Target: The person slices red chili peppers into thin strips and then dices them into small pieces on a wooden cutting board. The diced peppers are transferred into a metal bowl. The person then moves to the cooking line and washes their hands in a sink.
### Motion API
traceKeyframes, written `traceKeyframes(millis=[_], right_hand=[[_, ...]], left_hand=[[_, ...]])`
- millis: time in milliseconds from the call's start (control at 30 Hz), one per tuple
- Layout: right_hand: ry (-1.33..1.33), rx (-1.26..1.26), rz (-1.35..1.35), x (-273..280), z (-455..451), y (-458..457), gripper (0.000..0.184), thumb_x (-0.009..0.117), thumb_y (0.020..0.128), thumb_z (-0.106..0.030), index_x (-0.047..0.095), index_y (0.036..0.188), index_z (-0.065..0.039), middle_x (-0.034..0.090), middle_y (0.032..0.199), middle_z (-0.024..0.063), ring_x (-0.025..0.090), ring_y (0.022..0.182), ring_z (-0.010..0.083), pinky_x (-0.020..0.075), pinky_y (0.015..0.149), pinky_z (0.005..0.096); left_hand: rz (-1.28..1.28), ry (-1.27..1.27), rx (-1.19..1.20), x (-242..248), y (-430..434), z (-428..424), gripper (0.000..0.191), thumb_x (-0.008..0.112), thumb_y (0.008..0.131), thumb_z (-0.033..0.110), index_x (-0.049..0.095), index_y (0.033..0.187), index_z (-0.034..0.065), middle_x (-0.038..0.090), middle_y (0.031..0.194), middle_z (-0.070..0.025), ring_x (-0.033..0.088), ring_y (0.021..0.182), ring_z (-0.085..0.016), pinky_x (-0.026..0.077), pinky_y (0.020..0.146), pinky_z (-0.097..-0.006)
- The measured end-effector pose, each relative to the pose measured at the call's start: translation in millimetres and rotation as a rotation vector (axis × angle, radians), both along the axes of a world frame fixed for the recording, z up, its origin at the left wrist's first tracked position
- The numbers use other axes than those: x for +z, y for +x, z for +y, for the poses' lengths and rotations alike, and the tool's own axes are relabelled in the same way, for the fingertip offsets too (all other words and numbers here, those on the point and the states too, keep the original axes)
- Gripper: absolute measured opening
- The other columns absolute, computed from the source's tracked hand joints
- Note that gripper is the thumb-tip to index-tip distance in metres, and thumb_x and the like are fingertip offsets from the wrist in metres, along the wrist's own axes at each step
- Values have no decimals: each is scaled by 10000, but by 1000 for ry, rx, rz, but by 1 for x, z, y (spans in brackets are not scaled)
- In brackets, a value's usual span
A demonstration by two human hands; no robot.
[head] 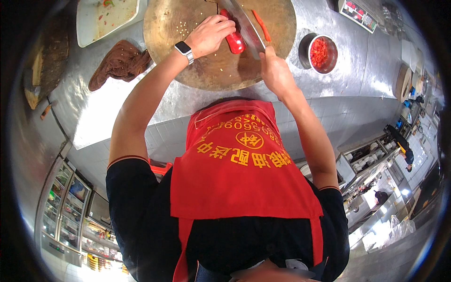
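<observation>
My left hand [209, 37], with a watch on its wrist, presses a long red pepper [235, 41] against a round wooden chopping board [211, 75]. My right hand [278, 72] grips the handle end of a kitchen knife with a broad steel blade [248, 30]. That blade lies alongside the pepper's right side, close to my left fingertips; its far end runs out of the top of the view. A thin strip of red pepper [261, 26] rests on the board right of the knife. Pale seeds [181, 28] are scattered left of my left hand.
A metal bowl [334, 58] holding chopped red pepper [319, 51] stands right of the board on the steel counter [347, 70]. To the left are a crumpled brown cloth [119, 61] and a white plastic tub [82, 35] with scraps. Farther right, two people are partly visible.
</observation>
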State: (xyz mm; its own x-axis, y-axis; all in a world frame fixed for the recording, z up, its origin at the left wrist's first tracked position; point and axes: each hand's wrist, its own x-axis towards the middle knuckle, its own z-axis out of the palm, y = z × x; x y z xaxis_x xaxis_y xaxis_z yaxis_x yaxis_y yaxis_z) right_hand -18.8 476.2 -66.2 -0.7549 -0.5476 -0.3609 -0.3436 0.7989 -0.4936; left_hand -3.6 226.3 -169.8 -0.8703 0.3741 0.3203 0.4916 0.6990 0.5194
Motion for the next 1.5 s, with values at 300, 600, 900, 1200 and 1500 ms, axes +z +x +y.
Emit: traceKeyframes(millis=[300,600,900,1200,1500], right_hand=[[82,-56,35,-4,5,2,204,466,1013,-173,406,1000,22,608,689,332,618,682,524,482,597,610],[69,-2,-19,29,8,18,197,472,1013,-163,390,984,14,606,683,328,610,676,531,465,586,614],[43,-3,46,0,-27,2,184,475,995,-147,438,1037,29,616,702,332,628,693,510,497,597,588],[13,-99,-141,-6,14,3,222,483,1011,-196,438,1039,19,610,750,345,607,757,538,463,626,611],[25,-93,-91,8,31,16,189,494,1007,-176,425,1006,0,598,709,342,604,722,538,459,610,614]], left_hand=[[-16,38,-9,0,2,-2,288,614,827,18,644,1112,48,635,1214,-75,541,1152,-293,462,1031,-388],[39,3,6,1,0,5,268,676,811,109,632,1069,51,619,1155,-69,540,1129,-289,480,991,-379],[59,-37,7,-3,1,6,266,674,823,156,650,1066,51,625,1155,-45,532,1151,-250,460,1009,-376],[17,-81,27,3,4,7,307,676,829,161,671,1121,67,630,1198,-45,542,1145,-285,455,991,-407],[56,-71,68,4,5,7,279,706,821,154,682,1089,81,637,1176,-42,553,1069,-281,482,947,-392]])
